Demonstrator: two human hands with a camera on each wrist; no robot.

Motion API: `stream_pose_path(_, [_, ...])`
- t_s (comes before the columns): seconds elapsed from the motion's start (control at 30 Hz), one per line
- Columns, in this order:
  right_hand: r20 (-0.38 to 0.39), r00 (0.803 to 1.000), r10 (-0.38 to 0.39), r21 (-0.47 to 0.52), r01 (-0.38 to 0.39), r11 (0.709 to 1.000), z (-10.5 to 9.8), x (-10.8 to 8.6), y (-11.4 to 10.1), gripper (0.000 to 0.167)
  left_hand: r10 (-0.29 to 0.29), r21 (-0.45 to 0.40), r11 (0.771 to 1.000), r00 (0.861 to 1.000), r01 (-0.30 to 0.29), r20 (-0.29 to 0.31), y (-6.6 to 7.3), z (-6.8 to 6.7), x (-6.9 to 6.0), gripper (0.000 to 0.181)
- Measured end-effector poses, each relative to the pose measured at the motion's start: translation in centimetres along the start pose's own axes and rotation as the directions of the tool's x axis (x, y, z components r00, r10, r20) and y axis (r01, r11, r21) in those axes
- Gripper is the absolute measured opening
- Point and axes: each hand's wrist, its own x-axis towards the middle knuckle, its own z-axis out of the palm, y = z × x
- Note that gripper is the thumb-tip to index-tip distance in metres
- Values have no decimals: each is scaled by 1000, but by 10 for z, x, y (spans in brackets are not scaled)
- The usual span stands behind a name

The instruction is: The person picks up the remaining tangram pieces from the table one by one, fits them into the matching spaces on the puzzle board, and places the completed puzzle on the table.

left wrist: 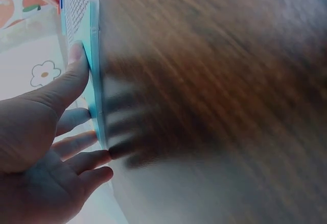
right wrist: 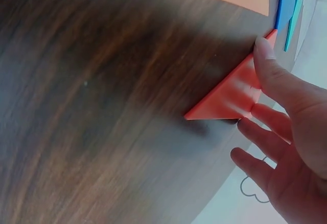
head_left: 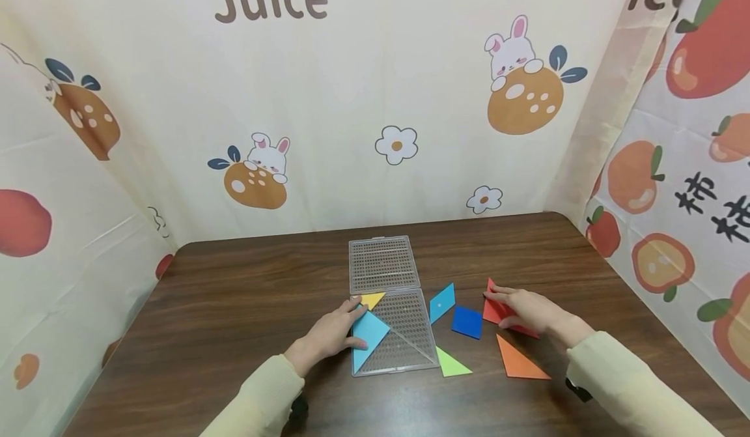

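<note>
In the head view a light-blue triangle (head_left: 369, 337) lies in the lower half of a clear case (head_left: 404, 320), beside a small yellow triangle (head_left: 372, 299). My left hand (head_left: 329, 333) rests on the light-blue triangle, thumb and fingers spread over it; the left wrist view shows this hand (left wrist: 46, 132) side-on at the case's edge. At the right, my right hand (head_left: 536, 311) touches a large red triangle (head_left: 495, 311) on the table. From the right wrist view, the thumb and fingertips of this hand (right wrist: 291, 117) lie at the edges of the red triangle (right wrist: 230, 94).
Between the hands lie a blue parallelogram (head_left: 442, 303), a dark blue square (head_left: 467, 322) and a green triangle (head_left: 452, 363). An orange triangle (head_left: 520, 359) is nearer the front at the right. The case's textured lid half (head_left: 383, 265) lies flat behind. A printed curtain (head_left: 351, 98) stands behind the table.
</note>
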Motion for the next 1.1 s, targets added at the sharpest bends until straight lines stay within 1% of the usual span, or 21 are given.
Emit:
stream_pose_path(0.17, [-1, 998, 57, 0, -57, 998, 1, 0, -2, 63, 3, 4, 1000, 1000, -3, -3, 0, -1, 0, 70])
stream_pose_path(0.27, [-17, 997, 77, -8, -77, 997, 2, 1, -3, 62, 8, 10, 1000, 1000, -8, -9, -1, 0, 0, 70])
stream_pose_path(0.37, [-39, 995, 87, -34, -89, 995, 3, 2, -4, 61, 11, 25, 1000, 1000, -11, -7, -2, 1, 0, 70])
stream_pose_path(0.5, [-60, 991, 119, -76, -123, 990, 5, 2, -7, 60, 10, 38, 999, 1000, -10, 0, -3, 1, 0, 70])
stream_pose_path(0.7, [-99, 980, 175, -125, -187, 974, 6, 3, -11, 59, 9, 37, 999, 1000, -9, -3, -3, 1, 0, 69])
stream_pose_path(0.9, [-129, 965, 230, -138, -248, 959, 10, 5, -14, 59, 16, 40, 999, 1000, -15, -6, -3, 1, 0, 69])
stream_pose_path(1.0, [-140, 961, 239, -131, -257, 957, 10, 4, -14, 60, 18, 40, 999, 1000, -18, -6, -3, 2, 0, 69])
stream_pose_path(1.1, [-149, 964, 221, -100, -237, 966, 6, 2, -12, 60, 20, 37, 999, 1000, -20, -4, -3, 2, 0, 69])
